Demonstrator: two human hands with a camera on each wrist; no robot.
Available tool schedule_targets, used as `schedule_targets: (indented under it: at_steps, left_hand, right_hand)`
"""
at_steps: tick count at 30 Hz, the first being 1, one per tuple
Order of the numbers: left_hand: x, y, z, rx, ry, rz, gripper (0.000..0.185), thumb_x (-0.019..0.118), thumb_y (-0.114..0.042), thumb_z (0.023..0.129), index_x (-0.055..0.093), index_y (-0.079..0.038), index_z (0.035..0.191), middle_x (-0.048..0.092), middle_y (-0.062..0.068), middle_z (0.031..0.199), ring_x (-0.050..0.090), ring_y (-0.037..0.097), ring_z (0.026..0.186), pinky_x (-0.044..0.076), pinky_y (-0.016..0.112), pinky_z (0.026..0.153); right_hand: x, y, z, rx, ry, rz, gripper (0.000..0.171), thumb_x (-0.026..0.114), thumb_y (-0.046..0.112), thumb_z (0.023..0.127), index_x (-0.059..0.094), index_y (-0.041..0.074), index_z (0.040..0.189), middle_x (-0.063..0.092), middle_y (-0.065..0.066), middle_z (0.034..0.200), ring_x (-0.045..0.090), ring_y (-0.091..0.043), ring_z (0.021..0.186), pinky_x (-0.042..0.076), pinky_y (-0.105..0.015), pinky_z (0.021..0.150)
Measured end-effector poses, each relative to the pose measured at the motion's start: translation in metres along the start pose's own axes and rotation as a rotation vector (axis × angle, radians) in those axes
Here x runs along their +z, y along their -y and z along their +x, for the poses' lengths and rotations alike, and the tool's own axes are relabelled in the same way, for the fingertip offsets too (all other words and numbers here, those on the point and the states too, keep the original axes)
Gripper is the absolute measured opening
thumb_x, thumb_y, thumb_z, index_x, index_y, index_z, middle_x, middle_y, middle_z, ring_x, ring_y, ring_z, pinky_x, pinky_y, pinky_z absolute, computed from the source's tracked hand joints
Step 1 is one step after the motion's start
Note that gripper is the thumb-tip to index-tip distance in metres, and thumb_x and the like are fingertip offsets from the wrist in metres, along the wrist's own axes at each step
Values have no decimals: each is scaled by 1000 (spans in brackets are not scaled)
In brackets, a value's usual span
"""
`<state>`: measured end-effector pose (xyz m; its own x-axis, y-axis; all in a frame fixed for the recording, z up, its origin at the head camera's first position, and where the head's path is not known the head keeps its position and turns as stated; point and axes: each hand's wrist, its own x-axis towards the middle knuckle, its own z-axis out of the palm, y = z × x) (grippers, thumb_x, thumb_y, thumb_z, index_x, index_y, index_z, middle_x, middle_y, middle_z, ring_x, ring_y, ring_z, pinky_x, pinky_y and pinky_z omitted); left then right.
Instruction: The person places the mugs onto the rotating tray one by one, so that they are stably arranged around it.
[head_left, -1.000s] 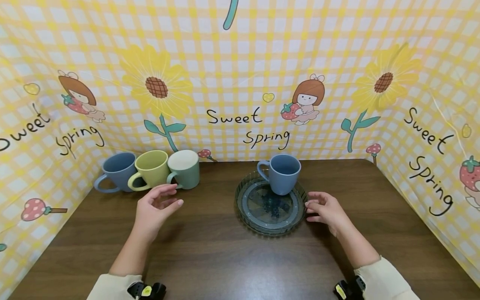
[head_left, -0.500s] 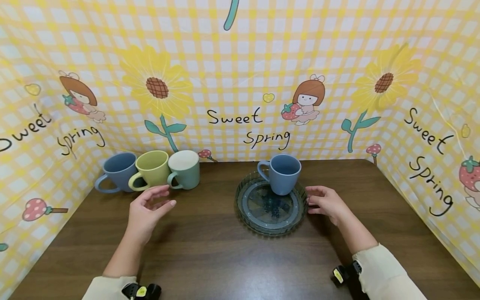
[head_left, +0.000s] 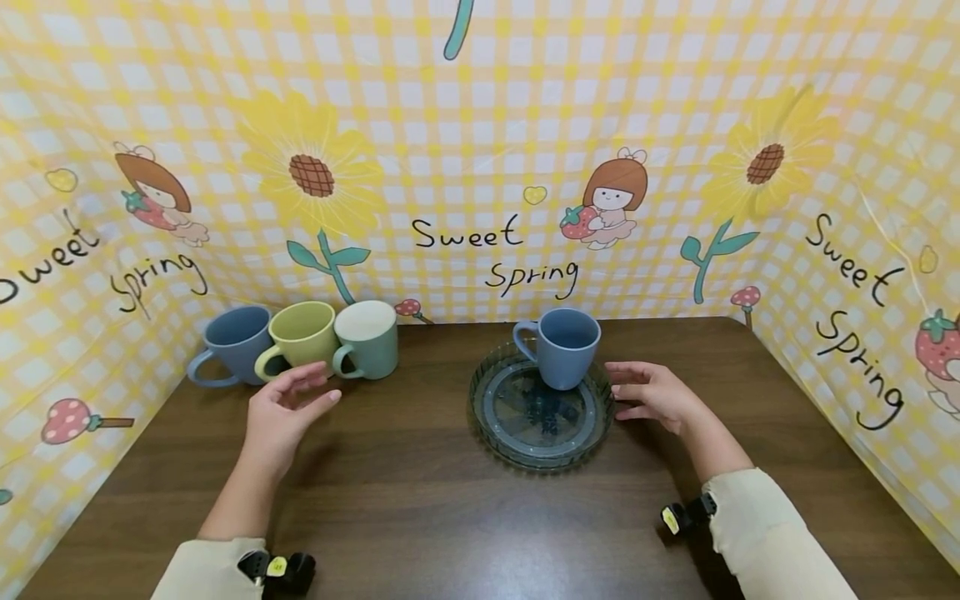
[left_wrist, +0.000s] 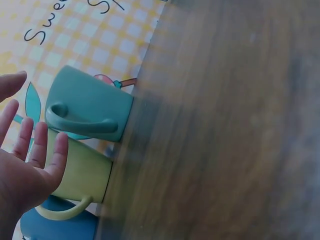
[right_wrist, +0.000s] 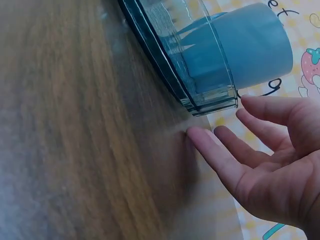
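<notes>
In the head view a blue mug (head_left: 567, 360) stands upright toward the back of a round, dark see-through glass dish (head_left: 497, 433), its handle to the left. My right hand (head_left: 655, 398) is beside the dish's right rim, fingers spread and holding nothing. The right wrist view has its fingertips close to the glass wall (right_wrist: 212, 102). My left hand (head_left: 276, 421) hovers before a yellow-green mug (head_left: 302, 333), fingers loosely bent and holding nothing. Left of that mug is a second blue mug (head_left: 238, 346); right of it, a green mug (head_left: 375, 354) with a white inside.
Everything stands on a dark brown wooden table (head_left: 450, 517). A yellow checked cloth (head_left: 465, 150) printed with sunflowers and girls encloses the back and both sides. The three left mugs form a row close to the back cloth.
My left hand has drifted left and slightly back, away from the green mug. The right hand has shifted a little up along the dish's rim with fingers spreading. Mugs and dish have stayed put.
</notes>
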<state>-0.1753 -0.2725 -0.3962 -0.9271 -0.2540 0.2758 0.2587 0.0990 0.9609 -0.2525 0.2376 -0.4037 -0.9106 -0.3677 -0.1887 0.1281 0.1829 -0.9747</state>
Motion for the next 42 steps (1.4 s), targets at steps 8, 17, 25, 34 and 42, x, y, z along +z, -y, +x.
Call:
schedule_targets:
  at_steps: [8, 17, 25, 34, 42]
  left_hand:
    - [-3, 4, 9, -38, -18, 16, 41, 81, -1, 79, 68, -3, 118, 70, -9, 96, 61, 13, 101, 52, 12, 75]
    - [-6, 12, 18, -83, -14, -22, 39, 82, -3, 78, 70, -8, 114, 72, -3, 102, 67, 10, 97, 55, 15, 72]
    - [-5, 19, 28, -125, -32, -25, 42, 84, -4, 76, 69, -4, 115, 72, -3, 103, 68, 8, 93, 55, 16, 73]
    - [-1, 25, 38, -153, -11, 34, 44, 84, -7, 77, 66, 2, 117, 70, -10, 94, 68, 2, 84, 57, 18, 70]
    - [2, 27, 43, -186, 18, 155, 47, 81, -14, 82, 62, 7, 120, 68, -10, 95, 65, 0, 76, 59, 24, 69]
  right_hand:
    - [1, -1, 1, -7, 14, 28, 55, 53, -4, 95, 31, -11, 145, 36, -34, 140, 56, -23, 101, 58, -43, 81]
    - [10, -2, -1, -27, -20, 66, 55, 54, -10, 92, 32, -14, 143, 44, -32, 129, 57, -22, 97, 59, -41, 77]
    - [14, -4, -5, -36, -47, 83, 56, 54, -10, 92, 31, -15, 143, 42, -33, 131, 57, -21, 96, 60, -40, 76]
    - [17, -4, -8, -35, -56, 82, 54, 53, -9, 93, 31, -15, 142, 43, -33, 131, 58, -19, 94, 59, -41, 77]
    - [18, -4, -10, -36, -55, 83, 53, 52, -10, 93, 31, -15, 142, 45, -31, 127, 58, -18, 93, 59, -41, 79]
